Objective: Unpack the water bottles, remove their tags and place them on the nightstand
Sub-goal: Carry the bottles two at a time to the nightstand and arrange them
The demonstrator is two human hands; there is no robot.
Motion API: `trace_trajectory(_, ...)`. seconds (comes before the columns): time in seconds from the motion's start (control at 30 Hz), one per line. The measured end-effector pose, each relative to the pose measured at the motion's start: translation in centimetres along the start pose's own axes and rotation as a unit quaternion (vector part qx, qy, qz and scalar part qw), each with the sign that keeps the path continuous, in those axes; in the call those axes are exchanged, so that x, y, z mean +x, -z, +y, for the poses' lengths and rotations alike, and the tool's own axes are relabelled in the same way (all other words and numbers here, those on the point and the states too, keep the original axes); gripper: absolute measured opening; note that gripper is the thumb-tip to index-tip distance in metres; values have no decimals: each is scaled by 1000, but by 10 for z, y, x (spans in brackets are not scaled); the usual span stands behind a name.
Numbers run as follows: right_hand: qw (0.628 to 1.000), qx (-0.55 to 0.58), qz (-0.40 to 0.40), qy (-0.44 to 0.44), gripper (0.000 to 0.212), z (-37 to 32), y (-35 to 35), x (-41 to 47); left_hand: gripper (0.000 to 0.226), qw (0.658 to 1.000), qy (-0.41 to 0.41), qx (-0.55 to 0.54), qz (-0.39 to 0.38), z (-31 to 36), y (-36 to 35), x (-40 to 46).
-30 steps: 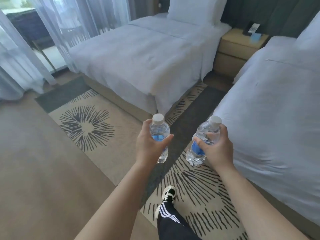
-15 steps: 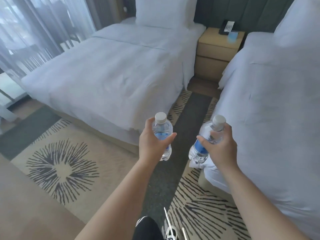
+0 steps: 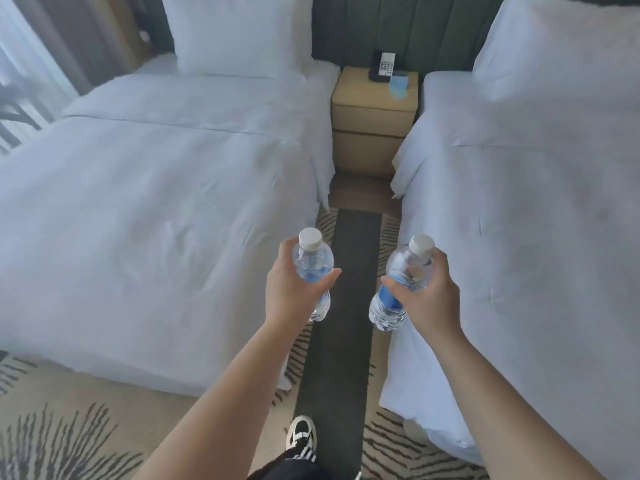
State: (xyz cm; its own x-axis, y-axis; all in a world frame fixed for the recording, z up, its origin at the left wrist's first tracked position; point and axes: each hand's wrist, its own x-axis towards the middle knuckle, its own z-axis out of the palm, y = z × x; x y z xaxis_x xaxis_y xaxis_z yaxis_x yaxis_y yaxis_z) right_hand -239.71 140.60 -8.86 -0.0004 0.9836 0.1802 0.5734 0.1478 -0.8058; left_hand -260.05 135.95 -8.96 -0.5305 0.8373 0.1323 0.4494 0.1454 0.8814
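Both water bottles are out of any packaging and in hand, so the unpacking looks done; no tag shows on either one, which suggests that step is finished too, though the hidden sides cannot be checked. What remains, by my reading, is the walk down the aisle and setting them on the nightstand (image 3: 372, 98), which stands at the upper centre of the frame between the two beds, well apart from the hands.

The left hand (image 3: 294, 292), at centre frame, has its grip wrapped around the left bottle (image 3: 313, 268), held nearly upright. The right hand (image 3: 429, 292), just right of centre, has its grip clenched on the right bottle (image 3: 398, 285), which tilts with its cap toward the upper right.

Each bottle is clear ribbed plastic with a white screw cap and a blue label band around the middle, and appears full and sealed.

The nightstand top already carries a phone (image 3: 382, 65) and a small blue item (image 3: 399, 86) toward its back right, leaving its front and left part bare.
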Motion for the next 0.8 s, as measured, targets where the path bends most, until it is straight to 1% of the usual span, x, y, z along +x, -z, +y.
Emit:
trace_trajectory(0.17,999,-9,27,-18,78,-16,-34,71,72,1000,-1,10,-17,-6,-13,92)
trace_trajectory(0.33,998,-13,42,-33,77,-11,-57,147,73,999,-3,15,-38,-11,-47,175)
trace_trajectory(0.57,999,-10,35,-35,76,22,-87,290,68,998,-18,7,-63,-11,-126,302)
trace_trajectory(0.7,999,-10,17,-31,77,38,-94,390,66,997,-16,9,-71,10,-180,385)
trace_trajectory(0.8,999,-14,10,-27,78,44,-95,458,67,998,-3,1,-61,27,-212,442)
